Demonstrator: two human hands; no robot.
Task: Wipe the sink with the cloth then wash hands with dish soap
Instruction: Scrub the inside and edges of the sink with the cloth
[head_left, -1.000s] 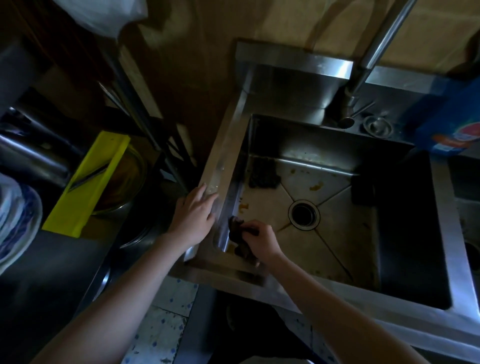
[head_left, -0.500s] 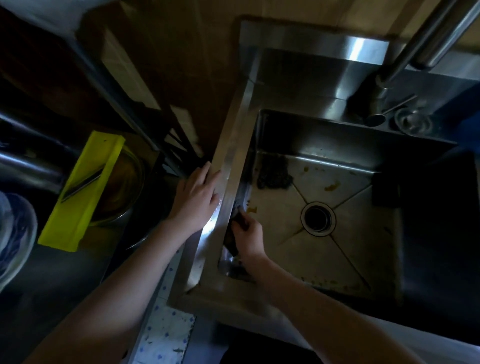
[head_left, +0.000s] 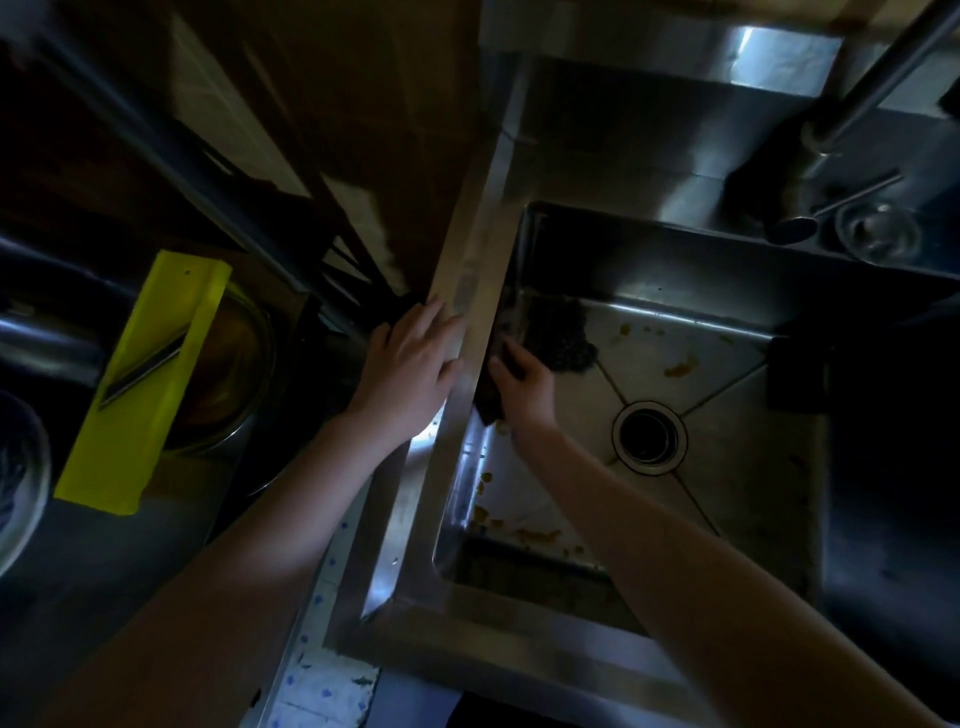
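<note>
Midway through the wiping, by the look of it, a person leans over a square stainless-steel sink in a dim kitchen. The right hand is closed around a dark, crumpled cloth and presses it against the inside of the sink's left wall, just below the rim, roughly halfway between the near and far ends. The left hand lies open and flat, fingers spread, on the left rim, apparently to brace the body. Orange-brown food scraps dot the basin floor near the near-left corner, and more specks sit farther back, left of the round black drain opening, so the floor seems largely unwiped. A dark, lumpy mass rests in the far-left corner, just beyond the cloth; what it is cannot be told in this light. The curved metal tap rises at the far right, and no water is visibly running. No dish soap can be made out, so the hand-washing part has evidently not begun. To the left, well apart from the sink, a bright yellow flat slicer board lies across a round metal bowl.
</note>
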